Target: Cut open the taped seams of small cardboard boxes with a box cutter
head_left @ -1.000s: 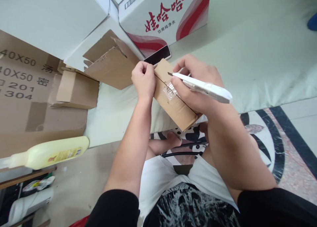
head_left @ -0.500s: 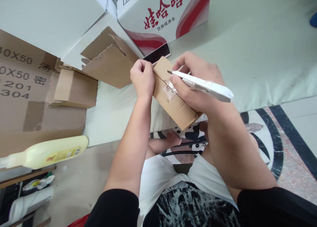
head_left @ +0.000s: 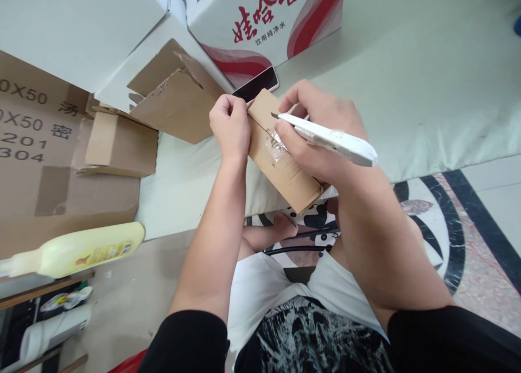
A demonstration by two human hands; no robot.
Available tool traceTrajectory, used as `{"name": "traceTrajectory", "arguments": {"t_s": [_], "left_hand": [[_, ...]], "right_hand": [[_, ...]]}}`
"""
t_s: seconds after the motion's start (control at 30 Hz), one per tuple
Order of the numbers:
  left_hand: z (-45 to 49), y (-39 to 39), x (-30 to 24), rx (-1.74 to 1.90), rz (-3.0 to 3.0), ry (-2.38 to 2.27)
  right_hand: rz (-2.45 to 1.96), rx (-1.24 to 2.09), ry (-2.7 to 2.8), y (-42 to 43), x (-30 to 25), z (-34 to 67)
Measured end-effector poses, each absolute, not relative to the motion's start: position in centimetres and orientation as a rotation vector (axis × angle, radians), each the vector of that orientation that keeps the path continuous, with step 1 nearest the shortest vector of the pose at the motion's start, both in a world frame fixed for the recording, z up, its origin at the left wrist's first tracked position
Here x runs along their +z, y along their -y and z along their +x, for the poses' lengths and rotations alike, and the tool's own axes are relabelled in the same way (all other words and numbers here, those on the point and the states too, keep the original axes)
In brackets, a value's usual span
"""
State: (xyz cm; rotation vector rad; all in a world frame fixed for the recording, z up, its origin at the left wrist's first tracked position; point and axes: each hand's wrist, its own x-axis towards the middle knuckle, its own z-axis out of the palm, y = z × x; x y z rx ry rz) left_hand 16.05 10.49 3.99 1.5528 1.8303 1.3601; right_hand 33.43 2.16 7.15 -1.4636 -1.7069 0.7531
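A small brown cardboard box (head_left: 287, 169) lies slantwise in the middle of the head view, a strip of clear tape across the seam on its top. My left hand (head_left: 230, 126) is closed at the box's upper left edge, gripping it; the fingertips are hidden. In my right hand (head_left: 321, 126) is a white utility knife (head_left: 329, 139), pinched between thumb and fingers. Its short blade sticks out toward the upper left, over the box's top near the far end. Whether the blade touches the cardboard I cannot tell.
Behind the box lies a phone (head_left: 260, 84) against a white-and-red carton (head_left: 264, 31). Opened cardboard boxes (head_left: 179, 101) stand to the left, beside a large printed carton (head_left: 52, 139). A yellow pump bottle (head_left: 89, 249) is at lower left. Pale green cloth (head_left: 427, 90) covers the surface.
The whole view has shifted slightly, so things appear a little farther left. Both hands keep their holds, and the knife stays over the box at nearly the same place.
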Motion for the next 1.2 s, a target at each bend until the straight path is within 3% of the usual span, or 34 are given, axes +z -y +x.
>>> {"name": "traceTrajectory", "arguments": {"t_s": [1.2], "left_hand": [[16.7, -10.2, 4.3, 1.345, 1.498, -1.796]], "right_hand": [[-1.443, 0.742, 1.729, -2.1, 7.2, 33.4]]}}
